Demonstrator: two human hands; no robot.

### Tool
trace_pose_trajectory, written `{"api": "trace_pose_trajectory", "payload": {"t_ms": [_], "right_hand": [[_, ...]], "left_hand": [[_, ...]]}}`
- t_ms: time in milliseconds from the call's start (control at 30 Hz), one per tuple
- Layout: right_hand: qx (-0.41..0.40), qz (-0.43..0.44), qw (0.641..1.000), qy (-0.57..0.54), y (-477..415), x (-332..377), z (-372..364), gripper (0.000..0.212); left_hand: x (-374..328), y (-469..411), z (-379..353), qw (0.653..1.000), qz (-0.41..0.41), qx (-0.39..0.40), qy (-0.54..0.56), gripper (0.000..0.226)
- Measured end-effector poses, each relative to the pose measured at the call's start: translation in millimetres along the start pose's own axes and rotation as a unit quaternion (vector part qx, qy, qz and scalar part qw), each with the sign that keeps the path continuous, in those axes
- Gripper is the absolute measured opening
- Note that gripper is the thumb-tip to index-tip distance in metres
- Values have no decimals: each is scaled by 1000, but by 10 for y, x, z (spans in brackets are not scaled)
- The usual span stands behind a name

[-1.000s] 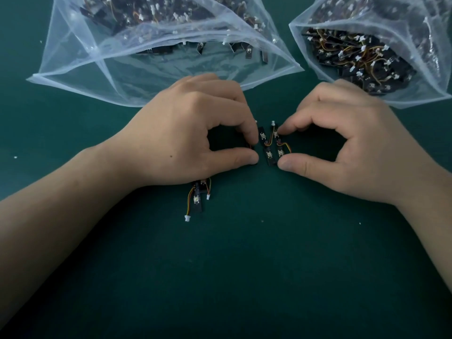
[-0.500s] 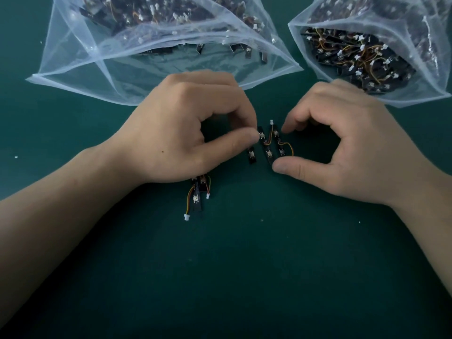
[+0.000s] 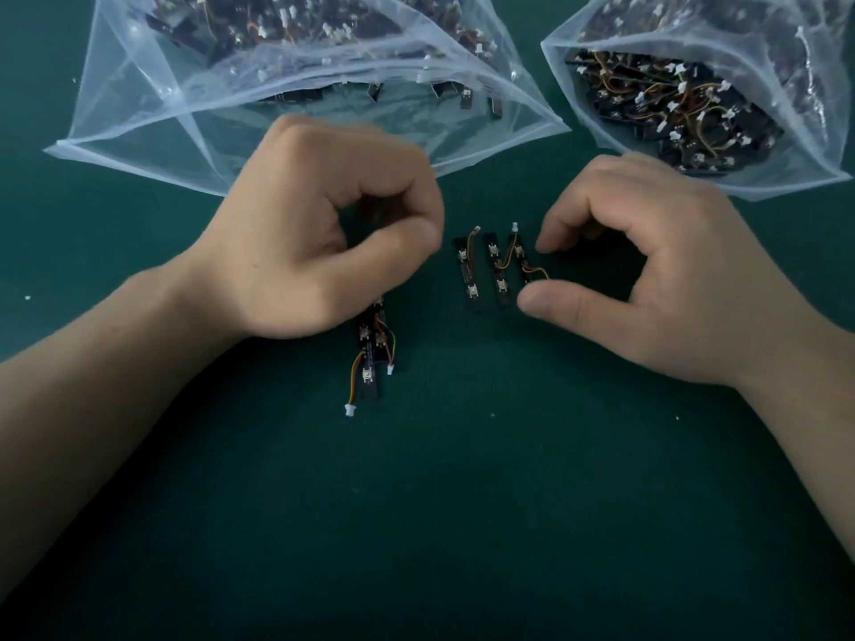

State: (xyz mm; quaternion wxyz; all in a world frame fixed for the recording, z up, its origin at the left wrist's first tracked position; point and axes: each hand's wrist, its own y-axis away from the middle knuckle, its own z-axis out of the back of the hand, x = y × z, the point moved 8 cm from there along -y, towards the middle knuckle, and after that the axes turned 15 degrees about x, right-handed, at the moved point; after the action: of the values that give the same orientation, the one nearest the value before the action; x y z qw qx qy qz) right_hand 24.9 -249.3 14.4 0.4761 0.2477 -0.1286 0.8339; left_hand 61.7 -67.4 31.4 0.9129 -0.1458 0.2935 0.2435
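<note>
Three small black circuit strips with orange wires and white plugs lie side by side on the green mat: a left strip (image 3: pixel 467 276), a middle strip (image 3: pixel 498 271) and a right strip (image 3: pixel 522 263). My right hand (image 3: pixel 657 275) pinches the right strip lengthwise, forefinger at its far end and thumb at its near end. My left hand (image 3: pixel 319 242) hovers left of the group with fingers curled against the thumb, and nothing shows in it. Two more wired strips (image 3: pixel 371 363) lie partly under its heel.
Two open clear plastic bags lie at the back. The left bag (image 3: pixel 152 113) and the right bag (image 3: pixel 809 145) both hold several black strips with wires. The green mat (image 3: pixel 462 501) stretches toward me.
My left hand let go of the strips and drew back to the left. One strip now lies apart on the left of the group. My right hand has stayed on the right strip.
</note>
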Motion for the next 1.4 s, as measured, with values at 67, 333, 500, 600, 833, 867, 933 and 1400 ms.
{"api": "trace_pose_trajectory", "payload": {"t_ms": [67,333,500,600,833,867,933,1400], "right_hand": [[-16,-6,1000,-23,8,-23,22,37],[-48,10,999,-18,20,7,45,21],[-85,80,991,68,68,282,43,23],[-36,136,983,115,68,580,-128,25],[103,180,963,173,17,975,-620,41],[99,185,962,176,20,986,-614,41],[86,186,961,185,29,994,-603,41],[80,129,963,222,7,760,-479,48]], "left_hand": [[-54,12,-24,997,-31,70,-21,10],[-25,-9,-186,988,5,128,-87,15],[-13,-20,-112,995,9,70,-72,11],[26,-2,10,999,22,25,-12,21],[-3,-45,-44,998,7,45,-32,20],[0,-48,-46,998,5,43,-38,20],[7,-47,-45,998,4,36,-42,22],[97,30,111,995,62,-75,-22,25]]}}
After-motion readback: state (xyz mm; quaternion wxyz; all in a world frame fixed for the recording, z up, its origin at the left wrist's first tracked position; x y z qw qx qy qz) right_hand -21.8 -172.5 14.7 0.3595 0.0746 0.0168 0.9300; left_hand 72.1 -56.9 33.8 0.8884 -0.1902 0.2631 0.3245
